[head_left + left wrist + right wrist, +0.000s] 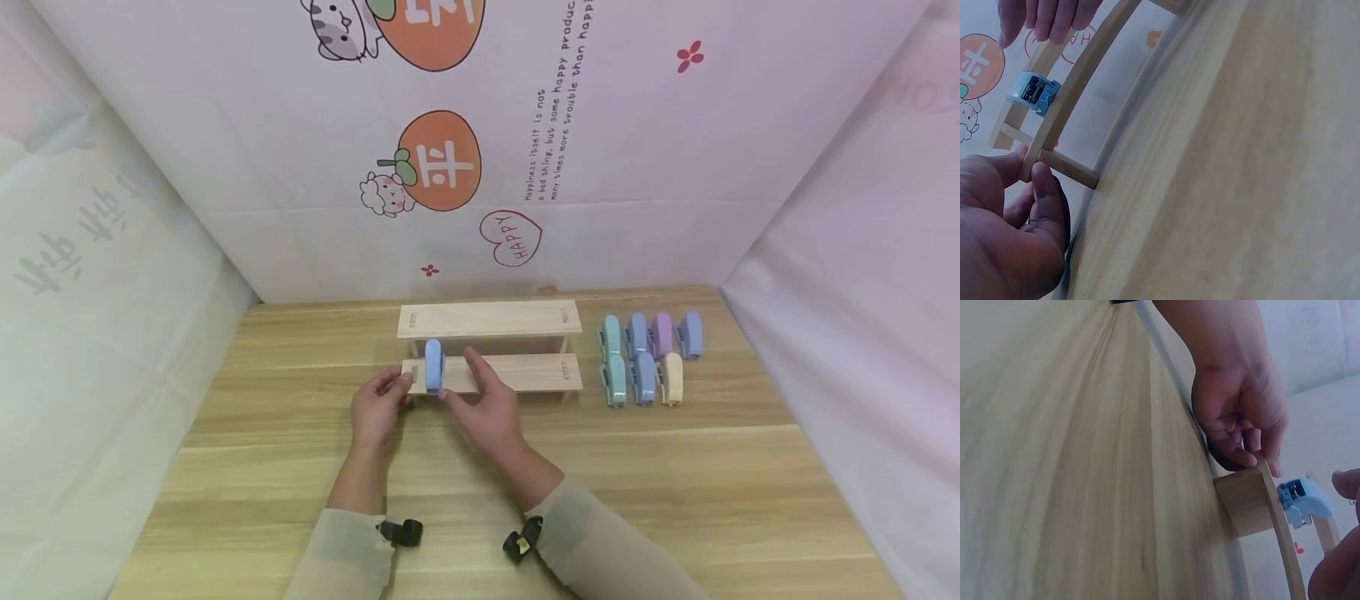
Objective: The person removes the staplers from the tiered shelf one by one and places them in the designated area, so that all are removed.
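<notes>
A two-tier light wooden rack stands on the table, with a lower board (510, 374) in front of an upper board (487, 319). On the lower board's left part sits a small light-blue stapler-like device (433, 367), its metal mechanism visible in the left wrist view. My left hand (378, 408) pinches the lower board's left end between thumb and fingers, seen closely in the left wrist view. My right hand (491, 412) is just right of the blue device, thumb and fingers spread, gripping nothing. Whether the thumb touches the device I cannot tell.
Right of the rack, several similar devices stand in two rows: teal ones (613, 381), blue ones (642, 377), a purple one (661, 335) and a cream one (671, 379). White printed cloth (637, 167) hangs behind the wooden table (480, 483) and along both sides.
</notes>
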{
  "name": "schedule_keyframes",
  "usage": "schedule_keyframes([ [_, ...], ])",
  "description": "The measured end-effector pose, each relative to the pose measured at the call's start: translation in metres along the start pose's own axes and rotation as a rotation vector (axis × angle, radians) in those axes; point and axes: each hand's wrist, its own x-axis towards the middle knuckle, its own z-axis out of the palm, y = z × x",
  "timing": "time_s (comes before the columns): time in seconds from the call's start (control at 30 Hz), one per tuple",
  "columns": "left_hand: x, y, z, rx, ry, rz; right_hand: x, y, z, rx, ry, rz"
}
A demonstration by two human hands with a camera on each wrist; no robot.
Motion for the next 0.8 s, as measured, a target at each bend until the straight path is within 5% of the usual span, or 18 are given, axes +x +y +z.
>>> schedule_keyframes([
  [0.4,0.0,0.0,-0.001,0.005,-0.011,-0.006,0.005,0.002,0.017,-0.094,-0.029,-0.038],
  [0.8,0.001,-0.001,0.0,-0.045,-0.002,0.005,0.014,-0.001,0.033,-0.16,-0.06,0.02],
])
